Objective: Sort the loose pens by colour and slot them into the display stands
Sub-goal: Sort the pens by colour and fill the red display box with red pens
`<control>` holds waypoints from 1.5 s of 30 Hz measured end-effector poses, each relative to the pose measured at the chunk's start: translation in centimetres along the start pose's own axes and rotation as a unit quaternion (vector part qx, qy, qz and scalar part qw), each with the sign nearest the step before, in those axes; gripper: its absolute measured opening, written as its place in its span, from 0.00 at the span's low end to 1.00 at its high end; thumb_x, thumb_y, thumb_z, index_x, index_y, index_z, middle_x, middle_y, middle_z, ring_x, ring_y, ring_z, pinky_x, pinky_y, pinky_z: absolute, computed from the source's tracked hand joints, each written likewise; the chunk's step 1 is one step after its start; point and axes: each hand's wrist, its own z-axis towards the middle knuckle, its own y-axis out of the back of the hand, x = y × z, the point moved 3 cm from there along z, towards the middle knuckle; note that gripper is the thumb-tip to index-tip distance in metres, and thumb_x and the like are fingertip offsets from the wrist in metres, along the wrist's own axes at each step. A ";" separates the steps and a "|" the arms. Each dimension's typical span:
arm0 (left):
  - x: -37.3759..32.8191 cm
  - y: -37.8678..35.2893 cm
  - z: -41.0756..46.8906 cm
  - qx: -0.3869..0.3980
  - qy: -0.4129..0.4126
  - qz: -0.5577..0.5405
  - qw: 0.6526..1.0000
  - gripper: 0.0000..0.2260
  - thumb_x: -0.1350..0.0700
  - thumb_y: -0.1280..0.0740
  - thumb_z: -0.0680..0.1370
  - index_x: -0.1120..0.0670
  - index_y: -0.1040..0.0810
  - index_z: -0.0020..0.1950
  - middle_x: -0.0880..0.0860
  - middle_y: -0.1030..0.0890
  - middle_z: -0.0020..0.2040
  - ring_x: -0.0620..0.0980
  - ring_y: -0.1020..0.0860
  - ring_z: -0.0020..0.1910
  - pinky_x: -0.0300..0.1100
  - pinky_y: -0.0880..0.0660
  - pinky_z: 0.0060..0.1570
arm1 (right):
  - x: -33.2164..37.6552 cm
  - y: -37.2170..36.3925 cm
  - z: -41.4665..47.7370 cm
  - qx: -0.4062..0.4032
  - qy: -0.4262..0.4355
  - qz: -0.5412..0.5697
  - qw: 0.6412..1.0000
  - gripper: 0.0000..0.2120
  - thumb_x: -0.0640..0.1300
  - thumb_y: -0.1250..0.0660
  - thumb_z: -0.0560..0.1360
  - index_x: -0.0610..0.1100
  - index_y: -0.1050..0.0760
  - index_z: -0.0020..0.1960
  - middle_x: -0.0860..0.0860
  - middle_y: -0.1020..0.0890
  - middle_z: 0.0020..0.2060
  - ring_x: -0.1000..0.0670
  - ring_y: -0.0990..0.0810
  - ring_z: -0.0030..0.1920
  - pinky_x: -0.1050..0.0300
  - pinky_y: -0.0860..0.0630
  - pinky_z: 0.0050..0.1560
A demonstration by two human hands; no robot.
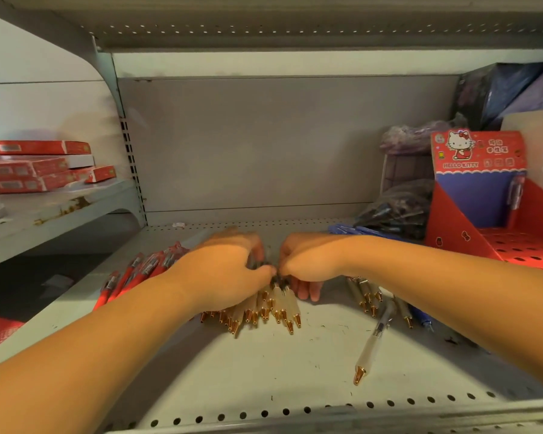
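Forearms (107,355) converging, left hand (220,270) and right hand (311,261) curled round pen bundle (279,308) — gold tips toward camera.

The grey shelf (264,364), scuffed and punched with holes along its near edge, carries a bunch of white pens (290,308) with gold tips at its middle and a row of red pens (129,277) to the left. One single pen (372,346) lies apart, near and right, with a few more pens (369,296) just beyond it. Far right lie blue pens (351,230), a bag (395,211) of dark pens and a red stand (458,233).
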 end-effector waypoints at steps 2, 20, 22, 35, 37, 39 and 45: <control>-1.5 -0.1 0.0 0.033 -0.054 -0.013 0.998 0.12 0.34 0.37 0.76 0.40 0.28 0.52 0.43 0.25 0.47 0.40 0.24 0.41 0.40 0.25 0.40 | -0.3 0.7 -0.6 -0.004 0.017 0.036 0.999 0.11 0.39 0.39 0.81 0.33 0.22 0.54 0.43 0.17 0.40 0.51 0.18 0.32 0.61 0.19 0.32; -6.0 -2.0 3.0 0.140 -0.128 0.079 0.979 0.15 0.38 0.36 0.76 0.50 0.24 0.47 0.48 0.24 0.46 0.48 0.26 0.43 0.44 0.27 0.45 | -7.6 3.7 -7.9 -0.023 0.154 -0.208 0.966 0.10 0.56 0.31 0.75 0.57 0.20 0.56 0.57 0.21 0.54 0.52 0.22 0.54 0.47 0.25 0.59; -7.8 -1.5 2.9 0.125 -0.135 0.012 0.983 0.21 0.35 0.37 0.76 0.53 0.26 0.44 0.50 0.25 0.40 0.48 0.29 0.37 0.42 0.30 0.38 | -8.3 4.1 -8.2 -0.037 0.174 -0.181 0.967 0.09 0.55 0.30 0.75 0.58 0.20 0.55 0.58 0.22 0.57 0.52 0.23 0.58 0.48 0.26 0.61; -12.1 -2.6 2.4 0.333 -0.003 -0.148 0.931 0.07 0.58 0.28 0.74 0.61 0.18 0.40 0.52 0.22 0.27 0.49 0.23 0.25 0.40 0.20 0.34 | -11.7 6.4 -8.7 -0.047 0.141 -0.110 0.983 0.06 0.46 0.27 0.74 0.56 0.18 0.48 0.62 0.18 0.50 0.61 0.21 0.54 0.57 0.24 0.61; -11.2 -1.8 3.1 0.359 0.025 -0.165 0.918 0.07 0.60 0.29 0.76 0.62 0.19 0.41 0.54 0.21 0.29 0.49 0.22 0.26 0.38 0.21 0.30 | -11.8 6.4 -8.6 -0.053 0.146 -0.109 0.982 0.06 0.46 0.27 0.73 0.56 0.18 0.48 0.62 0.18 0.51 0.60 0.21 0.55 0.57 0.25 0.61; -10.4 -1.3 3.9 0.356 0.049 -0.181 0.915 0.06 0.61 0.32 0.77 0.62 0.21 0.41 0.54 0.21 0.29 0.48 0.22 0.26 0.36 0.23 0.28 | -11.6 6.4 -8.6 -0.046 0.154 -0.105 0.982 0.06 0.46 0.27 0.73 0.56 0.17 0.48 0.63 0.19 0.52 0.62 0.22 0.56 0.59 0.25 0.61; -9.0 -2.5 6.6 0.251 0.137 -0.220 0.933 0.06 0.60 0.35 0.80 0.62 0.22 0.45 0.55 0.19 0.30 0.49 0.20 0.27 0.37 0.20 0.31 | -10.9 6.6 -8.5 -0.036 0.146 0.094 0.984 0.06 0.49 0.32 0.72 0.54 0.16 0.45 0.59 0.16 0.53 0.57 0.17 0.53 0.61 0.20 0.53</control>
